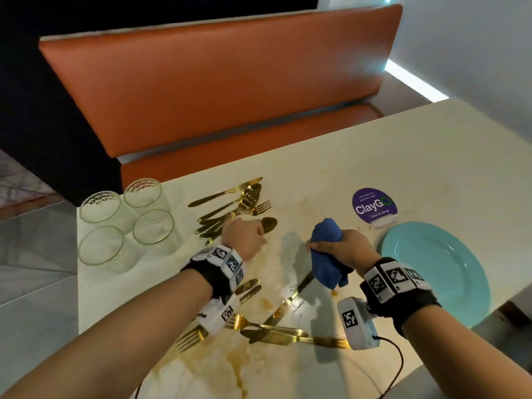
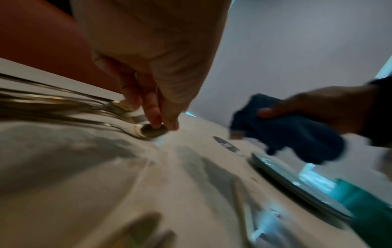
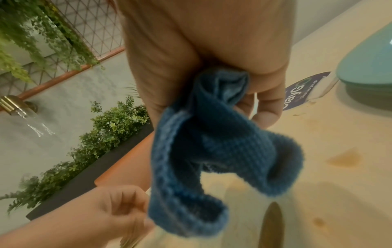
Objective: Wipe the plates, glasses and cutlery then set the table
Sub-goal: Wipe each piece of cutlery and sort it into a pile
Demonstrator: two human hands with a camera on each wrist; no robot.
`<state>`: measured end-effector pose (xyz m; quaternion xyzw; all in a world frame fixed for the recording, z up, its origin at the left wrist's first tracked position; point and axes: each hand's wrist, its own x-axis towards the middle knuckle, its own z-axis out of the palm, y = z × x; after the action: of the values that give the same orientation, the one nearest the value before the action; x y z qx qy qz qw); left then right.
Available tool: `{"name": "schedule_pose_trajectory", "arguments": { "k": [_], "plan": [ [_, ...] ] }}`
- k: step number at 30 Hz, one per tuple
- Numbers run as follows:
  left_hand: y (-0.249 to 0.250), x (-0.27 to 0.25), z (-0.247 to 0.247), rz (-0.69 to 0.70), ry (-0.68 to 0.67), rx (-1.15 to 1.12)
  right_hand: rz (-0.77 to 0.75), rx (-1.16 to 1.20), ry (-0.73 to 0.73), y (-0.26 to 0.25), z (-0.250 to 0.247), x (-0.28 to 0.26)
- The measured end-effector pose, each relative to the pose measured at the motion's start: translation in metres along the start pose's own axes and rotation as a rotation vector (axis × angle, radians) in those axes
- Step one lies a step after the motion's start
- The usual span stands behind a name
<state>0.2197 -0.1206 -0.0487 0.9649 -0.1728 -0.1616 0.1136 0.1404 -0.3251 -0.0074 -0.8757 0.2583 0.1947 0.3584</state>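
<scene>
Our left hand (image 1: 243, 236) was down on the counter (image 1: 431, 168), fingertips (image 2: 156, 123) on the bowl of a gold spoon (image 1: 269, 223) at the near edge of the cutlery pile (image 1: 233, 210); fingers looked pinched around it, but the left-wrist view was blurred, so grip unconfirmed. Our right hand (image 1: 345, 249) was clenched around a bunched blue cloth (image 1: 328, 254), held off the counter, cloth ends hanging below the fist. Four glasses (image 1: 126, 223) stood in a cluster left of the left hand. Teal plate (image 1: 437, 269) sat just right of the right hand, with a purple ClayGo sticker (image 1: 374, 204) beyond it. More gold cutlery, forks and knives (image 1: 276, 329), lay scattered under and between our wrists, in brown spill stains (image 1: 236, 367) on the counter. An orange bench seat (image 1: 218, 90) ran along the far side.
</scene>
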Motion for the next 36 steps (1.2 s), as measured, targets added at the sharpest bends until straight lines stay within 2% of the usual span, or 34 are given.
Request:
{"name": "schedule_pose_trajectory", "arguments": {
  "k": [3,5,9,13,15,19,22,27,32,36],
  "plan": [
    [0.026,-0.039,0.017,0.136,-0.237,-0.014,-0.003,0.024,-0.002,0.003,-0.001,-0.009],
    [0.038,-0.063,0.026,0.230,-0.344,-0.004,0.006,0.007,-0.008,0.006,-0.001,-0.019],
    [0.053,-0.100,0.047,0.388,-0.386,0.185,0.023,0.047,0.022,0.017,0.002,-0.037],
    [0.058,-0.112,0.052,0.476,-0.311,0.397,0.042,0.076,0.029,0.029,0.003,-0.052],
    [0.052,-0.111,0.049,0.455,-0.286,0.433,0.050,0.080,0.032,0.036,0.003,-0.059],
    [0.036,-0.109,0.038,0.359,-0.328,0.455,0.044,0.195,0.048,0.048,0.005,-0.070],
    [0.033,-0.110,0.032,0.330,-0.358,0.438,0.065,0.052,0.036,0.053,0.005,-0.075],
    [0.031,-0.111,0.033,0.336,-0.423,0.459,0.084,0.056,0.045,0.052,0.005,-0.079],
    [0.021,-0.102,0.012,0.238,-0.383,0.188,0.061,0.178,0.061,0.046,0.006,-0.084],
    [0.019,-0.090,-0.021,0.111,-0.286,-0.179,-0.018,0.339,-0.064,0.030,0.015,-0.090]
  ]
}}
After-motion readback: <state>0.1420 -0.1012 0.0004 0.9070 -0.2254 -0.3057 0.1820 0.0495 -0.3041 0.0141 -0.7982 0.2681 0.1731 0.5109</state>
